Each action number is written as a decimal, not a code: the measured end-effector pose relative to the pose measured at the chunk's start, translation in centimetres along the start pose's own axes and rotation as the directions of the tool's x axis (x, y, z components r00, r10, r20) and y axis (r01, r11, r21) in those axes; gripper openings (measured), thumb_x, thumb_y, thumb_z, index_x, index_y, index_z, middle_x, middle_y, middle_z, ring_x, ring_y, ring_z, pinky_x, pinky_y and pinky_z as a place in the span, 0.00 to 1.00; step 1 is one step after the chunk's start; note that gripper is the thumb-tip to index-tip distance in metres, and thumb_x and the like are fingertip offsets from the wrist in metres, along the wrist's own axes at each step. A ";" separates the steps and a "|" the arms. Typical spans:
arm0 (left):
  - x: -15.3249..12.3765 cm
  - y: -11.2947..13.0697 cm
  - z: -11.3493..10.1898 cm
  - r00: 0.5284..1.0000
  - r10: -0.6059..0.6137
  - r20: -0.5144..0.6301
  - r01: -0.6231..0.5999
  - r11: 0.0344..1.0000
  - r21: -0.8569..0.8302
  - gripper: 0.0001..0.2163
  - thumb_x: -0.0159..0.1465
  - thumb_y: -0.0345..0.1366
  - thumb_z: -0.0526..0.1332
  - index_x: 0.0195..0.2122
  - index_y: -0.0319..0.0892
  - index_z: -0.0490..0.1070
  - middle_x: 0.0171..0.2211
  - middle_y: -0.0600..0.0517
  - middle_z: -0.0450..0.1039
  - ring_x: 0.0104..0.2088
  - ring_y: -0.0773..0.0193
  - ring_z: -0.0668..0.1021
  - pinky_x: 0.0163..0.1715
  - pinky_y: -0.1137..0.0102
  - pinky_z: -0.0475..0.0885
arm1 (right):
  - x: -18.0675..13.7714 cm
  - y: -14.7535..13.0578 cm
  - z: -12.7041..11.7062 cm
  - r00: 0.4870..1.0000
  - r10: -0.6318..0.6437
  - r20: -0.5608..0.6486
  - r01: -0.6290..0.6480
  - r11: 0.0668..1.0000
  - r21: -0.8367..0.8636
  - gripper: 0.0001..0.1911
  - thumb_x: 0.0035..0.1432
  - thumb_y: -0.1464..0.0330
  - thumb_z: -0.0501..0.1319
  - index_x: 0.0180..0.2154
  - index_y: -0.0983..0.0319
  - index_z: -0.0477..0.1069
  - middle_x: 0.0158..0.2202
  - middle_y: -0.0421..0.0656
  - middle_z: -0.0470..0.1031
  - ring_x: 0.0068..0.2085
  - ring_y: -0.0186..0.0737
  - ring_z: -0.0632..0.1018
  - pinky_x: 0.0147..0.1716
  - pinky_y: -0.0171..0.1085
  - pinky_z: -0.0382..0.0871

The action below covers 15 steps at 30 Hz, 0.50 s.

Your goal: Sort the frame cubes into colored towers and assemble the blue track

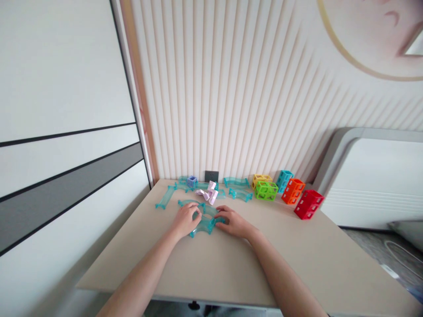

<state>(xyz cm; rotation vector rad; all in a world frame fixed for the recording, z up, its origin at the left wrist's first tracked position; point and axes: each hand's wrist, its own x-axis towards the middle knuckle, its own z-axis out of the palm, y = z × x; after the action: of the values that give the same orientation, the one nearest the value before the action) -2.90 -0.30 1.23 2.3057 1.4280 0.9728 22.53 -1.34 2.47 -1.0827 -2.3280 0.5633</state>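
Several see-through teal curved track pieces [202, 225] lie together in a rough ring at the middle of the table. My left hand [187, 219] is at the ring's left side, with curled fingers closed on a track piece that they partly hide. On the right side, my right hand [233, 222] pinches the edge of a small curved track piece [218, 220] between thumb and fingers. Just behind the ring sits a pile of pale pink blocks [210, 193]. A straight teal track piece [165, 197] lies to the left, apart from my hands.
More teal track pieces [236, 181] lie along the wall, with a small blue-violet open cube [192, 181] among them. At the back right stand yellow, green [266, 190], blue [284, 181], orange [293, 190] and red [309, 204] openwork blocks. A black socket [211, 176] is on the wall.
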 end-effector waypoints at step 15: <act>-0.2 -0.5 0.3 1.000 -0.021 -0.004 0.021 0.998 -0.053 0.04 0.62 0.32 0.59 0.33 0.46 0.72 0.51 0.43 0.78 0.55 0.50 0.77 0.56 0.56 0.69 | -0.3 1.0 -0.1 0.999 0.007 -0.046 -0.009 0.998 -0.060 0.16 0.54 0.75 0.61 0.44 0.59 0.79 0.59 0.51 0.74 0.57 0.48 0.77 0.59 0.45 0.68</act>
<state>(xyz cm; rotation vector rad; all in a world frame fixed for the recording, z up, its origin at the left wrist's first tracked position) -3.14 -0.16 0.64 2.2480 1.4083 0.9976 23.31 -0.96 1.87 -1.1212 -2.3150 0.4685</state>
